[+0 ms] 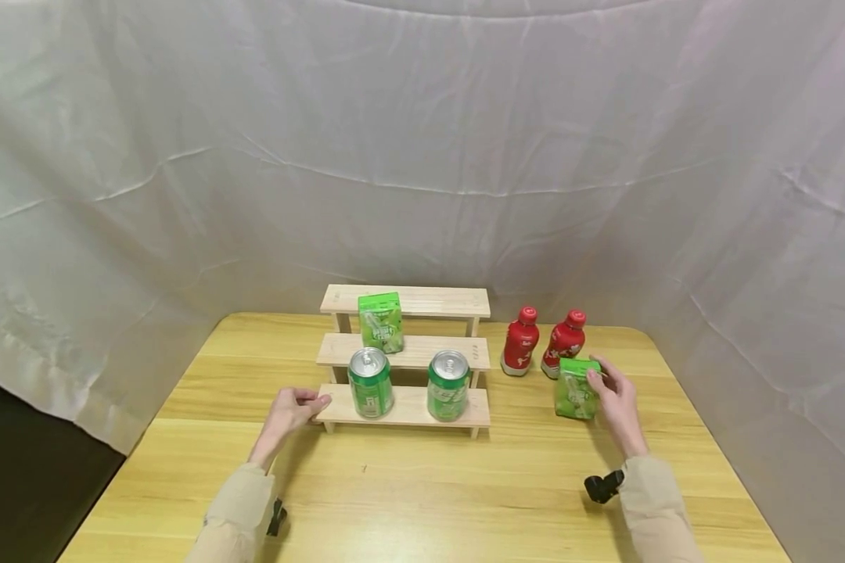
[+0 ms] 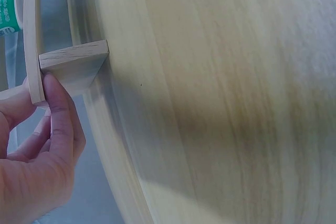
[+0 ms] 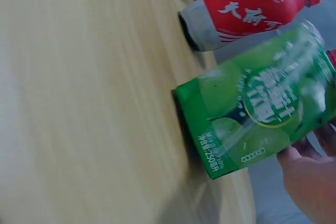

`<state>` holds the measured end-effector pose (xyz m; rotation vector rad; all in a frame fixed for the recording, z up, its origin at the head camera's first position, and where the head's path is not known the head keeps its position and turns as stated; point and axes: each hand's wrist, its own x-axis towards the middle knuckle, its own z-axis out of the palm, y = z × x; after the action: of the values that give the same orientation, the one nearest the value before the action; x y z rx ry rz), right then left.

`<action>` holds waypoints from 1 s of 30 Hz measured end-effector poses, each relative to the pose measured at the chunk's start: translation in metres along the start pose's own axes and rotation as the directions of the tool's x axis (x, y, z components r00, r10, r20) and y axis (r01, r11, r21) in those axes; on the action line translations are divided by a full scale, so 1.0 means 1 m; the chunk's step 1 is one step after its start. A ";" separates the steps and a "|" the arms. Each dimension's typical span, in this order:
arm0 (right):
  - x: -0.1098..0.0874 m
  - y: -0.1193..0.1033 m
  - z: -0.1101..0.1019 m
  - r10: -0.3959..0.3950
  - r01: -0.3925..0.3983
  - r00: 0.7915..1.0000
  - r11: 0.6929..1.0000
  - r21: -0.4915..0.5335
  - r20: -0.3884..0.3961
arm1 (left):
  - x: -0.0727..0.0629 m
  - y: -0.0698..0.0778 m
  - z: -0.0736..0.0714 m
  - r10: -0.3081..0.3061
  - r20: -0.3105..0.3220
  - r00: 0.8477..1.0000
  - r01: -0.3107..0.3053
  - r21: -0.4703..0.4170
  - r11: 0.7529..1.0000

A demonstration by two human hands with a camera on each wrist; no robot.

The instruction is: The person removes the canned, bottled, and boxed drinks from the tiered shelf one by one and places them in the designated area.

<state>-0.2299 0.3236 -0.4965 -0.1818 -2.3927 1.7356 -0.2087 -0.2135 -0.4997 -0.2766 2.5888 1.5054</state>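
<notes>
My left hand (image 1: 292, 408) pinches the left end of the bottom step of a three-step wooden shelf (image 1: 404, 396). In the left wrist view the thumb and fingers lie on opposite faces of the board (image 2: 33, 45), beside its leg (image 2: 79, 59). On the right, my right hand (image 1: 614, 395) holds a green juice box (image 1: 575, 391) by its right side near the top. The box stands near the tabletop, its printed front showing in the right wrist view, where part of my right hand (image 3: 312, 182) is hidden behind it.
Two green cans (image 1: 370, 385) (image 1: 448, 386) stand on the bottom step. Another green juice box (image 1: 381, 324) stands on the middle step. Two red bottles (image 1: 520, 344) (image 1: 565, 342) are on the table (image 1: 422, 500) right of the shelf, one just behind the held box. A grey curtain (image 1: 422, 156) encloses the back and sides.
</notes>
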 end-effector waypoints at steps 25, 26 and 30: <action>-0.011 0.001 -0.012 0.116 -0.118 0.993 0.988 0.098 0.027 | -0.001 0.000 0.000 0.007 -0.002 1.000 -0.006 0.023 1.000; -0.010 0.000 -0.013 0.108 -0.110 0.994 0.990 0.088 0.028 | -0.001 0.000 0.000 0.007 -0.002 1.000 -0.007 0.022 1.000; -0.008 -0.002 -0.013 0.076 -0.077 0.997 0.994 0.083 0.009 | -0.001 -0.001 0.000 0.008 -0.004 1.000 -0.008 0.025 1.000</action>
<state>-0.2189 0.3335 -0.4917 -0.2599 -2.3409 1.8687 -0.2081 -0.2138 -0.5001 -0.2666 2.6130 1.4758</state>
